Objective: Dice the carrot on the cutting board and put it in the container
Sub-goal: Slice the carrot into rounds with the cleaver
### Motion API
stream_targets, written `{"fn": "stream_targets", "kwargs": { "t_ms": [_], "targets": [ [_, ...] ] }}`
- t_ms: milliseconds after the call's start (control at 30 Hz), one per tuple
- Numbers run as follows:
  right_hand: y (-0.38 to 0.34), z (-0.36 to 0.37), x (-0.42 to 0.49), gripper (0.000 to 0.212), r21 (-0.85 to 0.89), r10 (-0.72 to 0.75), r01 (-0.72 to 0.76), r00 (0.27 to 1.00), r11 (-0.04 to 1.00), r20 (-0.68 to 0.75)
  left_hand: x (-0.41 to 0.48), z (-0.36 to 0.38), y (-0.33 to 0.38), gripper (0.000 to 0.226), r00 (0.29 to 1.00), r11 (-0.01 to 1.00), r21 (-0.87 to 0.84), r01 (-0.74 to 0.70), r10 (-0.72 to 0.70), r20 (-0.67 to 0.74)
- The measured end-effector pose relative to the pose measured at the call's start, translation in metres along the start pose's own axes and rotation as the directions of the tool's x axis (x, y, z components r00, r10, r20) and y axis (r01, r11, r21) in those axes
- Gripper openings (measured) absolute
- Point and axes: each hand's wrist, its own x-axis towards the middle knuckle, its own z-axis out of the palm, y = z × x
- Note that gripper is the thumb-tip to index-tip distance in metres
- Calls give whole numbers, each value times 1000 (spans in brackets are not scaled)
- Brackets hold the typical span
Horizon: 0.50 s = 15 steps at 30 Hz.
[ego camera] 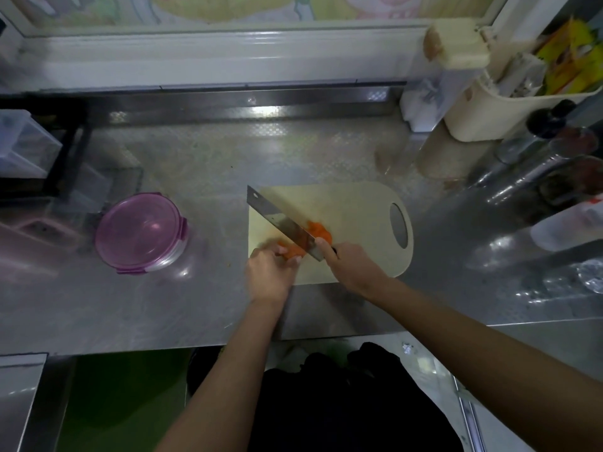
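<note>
I have two hands at work on one cream cutting board, which lies on the steel counter with its single oval handle hole at the right end. My left hand sits at the board's near left corner, fingers curled over the uncut length of carrot, holding it down against the board. My right hand is wrapped tight round the handle of one cleaver; the handle itself is almost wholly hidden in my fist. The broad blade runs slantwise from my right hand up toward the board's far left corner, its edge down at the carrot just beside my left fingertips. On the far side of the blade lies one small heap of cut carrot, touching the steel; it is too blurred for me to count the pieces. One round container stands on the counter well apart to the left of the board, with its purple lid on. One cream basket stands at the far right.
</note>
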Motion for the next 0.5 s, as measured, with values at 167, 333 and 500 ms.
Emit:
{"fn": "stream_targets", "kwargs": {
  "t_ms": [167,333,500],
  "targets": [
    [-1,-1,0,52,-28,20,-19,999,999,26,1,1,-1,28,1000,1000,2,-2,2,-5],
    [-5,-6,3,47,-91,25,-19,998,996,59,-1,0,0,27,1000,1000,-6,12,-12,-2],
    [-18,-13,6,42,-77,12,-3,992,997,123,2,0,-2,27,1000,1000,-18,4,-4,13]
  ]
}}
